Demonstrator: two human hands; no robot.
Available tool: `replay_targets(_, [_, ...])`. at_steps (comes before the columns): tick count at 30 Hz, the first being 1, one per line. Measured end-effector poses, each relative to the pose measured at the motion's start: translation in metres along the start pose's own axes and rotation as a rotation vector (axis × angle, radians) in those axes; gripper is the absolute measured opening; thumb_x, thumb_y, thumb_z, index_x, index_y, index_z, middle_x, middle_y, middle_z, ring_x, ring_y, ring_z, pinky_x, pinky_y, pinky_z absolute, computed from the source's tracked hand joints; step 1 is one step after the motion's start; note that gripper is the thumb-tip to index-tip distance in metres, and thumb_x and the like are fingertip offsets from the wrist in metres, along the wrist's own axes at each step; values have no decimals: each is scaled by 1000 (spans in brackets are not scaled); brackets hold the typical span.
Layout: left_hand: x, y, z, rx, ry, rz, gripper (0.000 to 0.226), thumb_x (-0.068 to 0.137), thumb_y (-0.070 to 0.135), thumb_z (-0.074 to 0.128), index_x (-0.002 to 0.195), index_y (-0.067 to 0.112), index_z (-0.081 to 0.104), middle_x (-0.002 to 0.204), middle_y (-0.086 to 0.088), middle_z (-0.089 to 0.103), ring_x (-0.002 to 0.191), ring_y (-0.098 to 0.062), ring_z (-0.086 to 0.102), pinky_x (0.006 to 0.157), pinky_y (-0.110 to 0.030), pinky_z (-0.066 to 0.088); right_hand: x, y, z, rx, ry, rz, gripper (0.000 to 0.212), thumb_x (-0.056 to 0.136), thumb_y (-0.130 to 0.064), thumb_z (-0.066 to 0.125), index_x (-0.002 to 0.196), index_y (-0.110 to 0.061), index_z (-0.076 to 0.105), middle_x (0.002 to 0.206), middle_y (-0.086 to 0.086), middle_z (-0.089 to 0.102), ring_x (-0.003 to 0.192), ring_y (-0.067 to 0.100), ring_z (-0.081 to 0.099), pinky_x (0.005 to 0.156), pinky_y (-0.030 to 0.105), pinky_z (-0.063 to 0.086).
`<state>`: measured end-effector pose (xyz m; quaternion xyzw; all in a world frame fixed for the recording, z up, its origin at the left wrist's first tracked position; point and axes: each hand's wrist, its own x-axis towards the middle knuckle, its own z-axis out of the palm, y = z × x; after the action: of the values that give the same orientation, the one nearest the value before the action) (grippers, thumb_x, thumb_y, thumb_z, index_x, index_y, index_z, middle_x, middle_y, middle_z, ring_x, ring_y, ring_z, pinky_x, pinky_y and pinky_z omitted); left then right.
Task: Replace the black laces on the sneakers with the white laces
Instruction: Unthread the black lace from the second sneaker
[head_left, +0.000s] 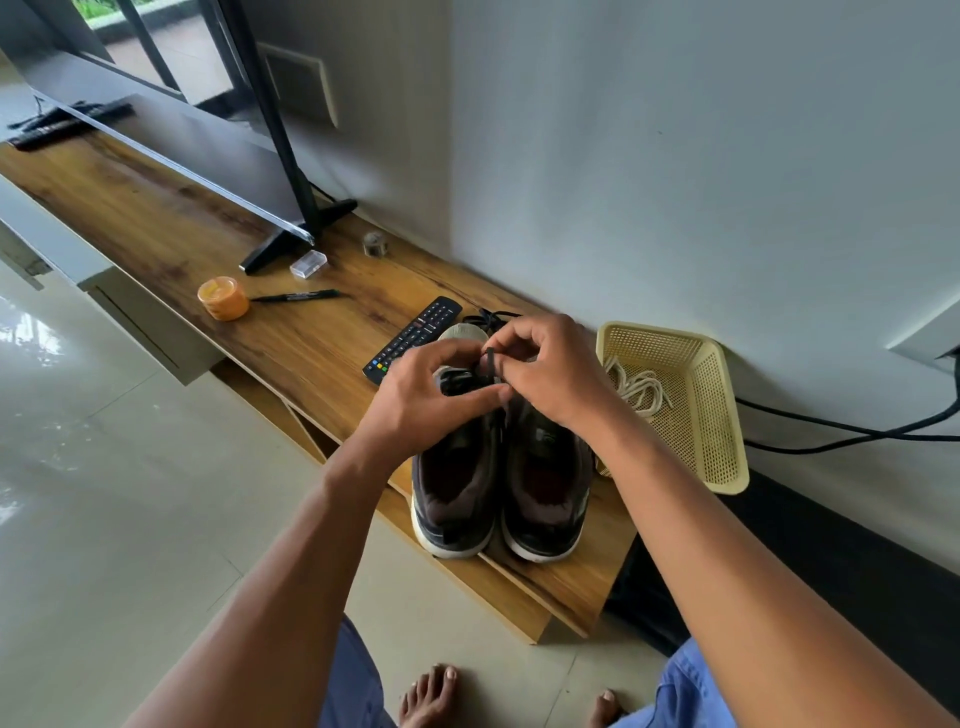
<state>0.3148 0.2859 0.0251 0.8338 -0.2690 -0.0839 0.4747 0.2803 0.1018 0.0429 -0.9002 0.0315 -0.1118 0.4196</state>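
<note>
- Both hands met over the sneakers (498, 488): the right hand (545, 374) pinched a loop of black lace (489, 364), and the left hand (421, 400), fingers curled, held the lace beside it.
- The sneakers stood side by side on the table (218, 249), heels toward 6 o'clock; the hands hid their toes.
- White laces (641, 389) lay in a yellow basket (717, 431) at 3 o'clock.
- A remote (415, 332) lay at 10 o'clock; beyond it lay a marker (296, 296) and stood an orange jar (223, 298).
</note>
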Motion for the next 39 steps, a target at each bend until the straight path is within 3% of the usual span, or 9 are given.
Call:
replay_targets(4, [2, 3, 1, -33, 210, -19, 14, 90, 23, 80, 104, 26, 81, 87, 13, 78, 84, -3, 73, 79, -23, 57, 0, 5, -1, 69, -43, 43, 22, 83, -13, 84, 91, -32, 77, 84, -13, 78, 84, 3, 74, 86, 43, 62])
replay_targets(8, [1, 0, -7, -149, 273, -140, 15, 94, 10, 74, 101, 21, 81, 82, 7, 79, 81, -5, 76, 80, -24, 61, -1, 11, 1, -191, -149, 42, 15, 82, -43, 84, 86, -30, 78, 83, -14, 73, 89, 9, 69, 89, 41, 58])
replay_targets(11, [1, 1, -7, -138, 233, -189, 10, 97, 24, 71, 99, 27, 80, 79, 7, 77, 75, -4, 71, 74, -25, 56, -5, 9, 6, -226, -262, 107, 33, 80, -62, 79, 90, -31, 77, 87, -15, 72, 91, 8, 68, 89, 42, 58])
replay_targets(14, [0, -1, -6, 121, 47, -147, 20, 87, 55, 67, 93, 41, 80, 88, 22, 74, 85, 0, 67, 77, -33, 57, -5, 8, 3, -207, -287, 131, 55, 65, -79, 69, 95, -34, 79, 86, -14, 75, 85, 6, 72, 83, 43, 61])
replay_targets(17, [0, 0, -6, 239, -1, -160, 30, 78, 69, 57, 86, 49, 78, 88, 23, 74, 88, 1, 65, 82, -40, 58, -2, 11, 0, -153, -329, 157, 62, 56, -81, 65, 96, -36, 81, 83, -14, 76, 81, 5, 73, 79, 44, 63])
replay_targets(26, [1, -2, -7, 342, 104, -171, 9, 85, 49, 78, 84, 40, 77, 83, 19, 71, 86, -2, 66, 80, -44, 60, -1, 13, -1, -114, -413, 172, 64, 59, -72, 77, 109, -31, 80, 93, -13, 75, 90, 6, 71, 88, 44, 61])
replay_targets(29, [2, 0, -7, 381, 196, -127, 12, 86, 47, 79, 85, 35, 78, 81, 16, 68, 82, -7, 64, 76, -43, 58, -1, 12, 0, -153, -412, 192, 71, 56, -79, 73, 117, -44, 74, 93, -14, 71, 88, 11, 71, 84, 42, 61])
replay_targets(33, [4, 6, 0, 429, 214, -92, 11, 88, 43, 75, 84, 34, 73, 83, 14, 69, 89, -14, 65, 84, -49, 53, -3, 10, 7, -282, -390, 175, 54, 71, -75, 78, 119, -52, 69, 84, -18, 62, 95, 13, 66, 88, 38, 51])
replay_targets(39, [7, 11, 2, 237, 320, -133, 11, 96, 34, 72, 86, 33, 69, 83, 19, 66, 83, -5, 62, 86, -48, 54, -10, 8, 19, -427, -302, 190, 62, 69, -82, 72, 121, -47, 70, 117, -15, 72, 125, 21, 62, 108, 53, 40])
